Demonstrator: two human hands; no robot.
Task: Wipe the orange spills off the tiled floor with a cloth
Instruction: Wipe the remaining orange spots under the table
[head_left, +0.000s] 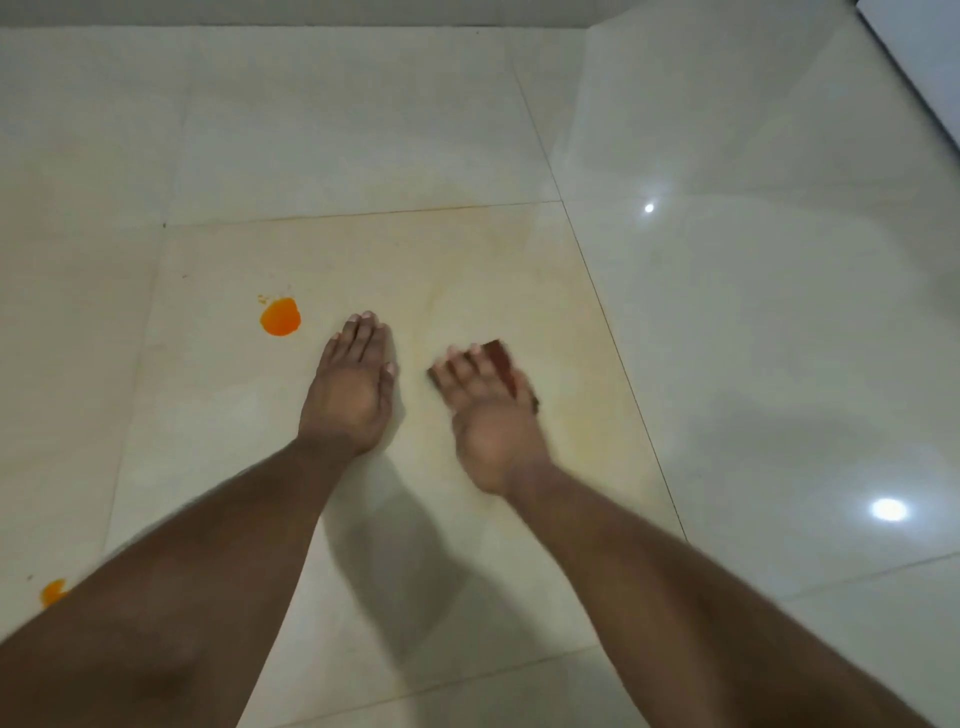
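My left hand (353, 384) lies flat on the pale tiled floor (363, 130), fingers straight and together. Just left of its fingertips sits a round orange spill (280, 316) with a few small drops beside it. My right hand (485, 410) presses a small dark reddish-brown cloth (501, 356) onto the same tile with straight fingers; the hand hides most of the cloth and looks blurred. A faint yellowish smear (566, 415) marks the tile around the cloth. A second orange spill (52, 591) shows at the lower left, partly hidden by my left forearm.
Glossy tiles with thin grout lines spread all around, with lamp reflections (889, 509) on the right. A white wall base or panel edge (919, 67) runs along the top right corner.
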